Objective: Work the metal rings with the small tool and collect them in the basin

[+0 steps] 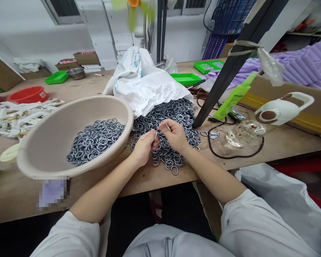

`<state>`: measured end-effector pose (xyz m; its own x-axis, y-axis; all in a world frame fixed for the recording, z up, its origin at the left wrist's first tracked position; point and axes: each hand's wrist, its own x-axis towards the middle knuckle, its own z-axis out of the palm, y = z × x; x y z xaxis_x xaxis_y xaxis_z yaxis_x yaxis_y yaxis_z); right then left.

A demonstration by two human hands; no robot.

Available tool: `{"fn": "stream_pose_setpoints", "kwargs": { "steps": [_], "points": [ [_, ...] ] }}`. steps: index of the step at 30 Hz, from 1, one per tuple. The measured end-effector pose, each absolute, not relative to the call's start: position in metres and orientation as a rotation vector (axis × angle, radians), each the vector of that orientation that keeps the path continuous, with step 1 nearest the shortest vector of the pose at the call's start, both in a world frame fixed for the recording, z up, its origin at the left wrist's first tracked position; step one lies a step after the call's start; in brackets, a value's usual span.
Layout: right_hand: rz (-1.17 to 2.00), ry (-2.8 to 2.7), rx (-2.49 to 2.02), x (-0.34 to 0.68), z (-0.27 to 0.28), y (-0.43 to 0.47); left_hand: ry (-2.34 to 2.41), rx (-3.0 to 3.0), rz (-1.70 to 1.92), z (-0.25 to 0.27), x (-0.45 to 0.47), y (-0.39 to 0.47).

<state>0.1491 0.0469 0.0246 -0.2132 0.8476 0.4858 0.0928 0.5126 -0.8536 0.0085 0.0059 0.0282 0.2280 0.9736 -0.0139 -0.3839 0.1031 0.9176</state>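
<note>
Over a pile of dark grey rings [167, 114] my two hands meet. My left hand [145, 146] is closed on a single grey ring [155, 135], pinched between thumb and fingers. Close beside it, the fingers of my right hand [174, 135] are pinched together near the ring; whether they grip something small is hidden. The pile spills out of a white plastic sack [149, 85] lying behind it. To the left stands a wide beige basin [40, 150] with many more grey rings [96, 141] inside.
A slanted black metal post [224, 67] rises right of the pile. Beyond it are a clear bottle with white lid [282, 110], a green tube [234, 98] and a black cable [230, 157]. White parts [18, 117] and a red basin [28, 94] lie far left. Green trays [186, 79] stand behind.
</note>
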Motion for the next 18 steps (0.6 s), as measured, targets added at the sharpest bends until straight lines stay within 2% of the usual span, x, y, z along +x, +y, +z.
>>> {"fn": "stream_pose_setpoints", "kwargs": {
  "steps": [7, 18],
  "points": [
    [0.510, -2.121, -0.818, 0.155, 0.030, 0.041, 0.831, 0.919, 1.268, 0.028, 0.006, 0.008],
    [0.425, -2.154, -0.844, 0.156, 0.028, 0.042, 0.844, 0.994, 1.268, 0.024, 0.006, 0.007]
  ]
}}
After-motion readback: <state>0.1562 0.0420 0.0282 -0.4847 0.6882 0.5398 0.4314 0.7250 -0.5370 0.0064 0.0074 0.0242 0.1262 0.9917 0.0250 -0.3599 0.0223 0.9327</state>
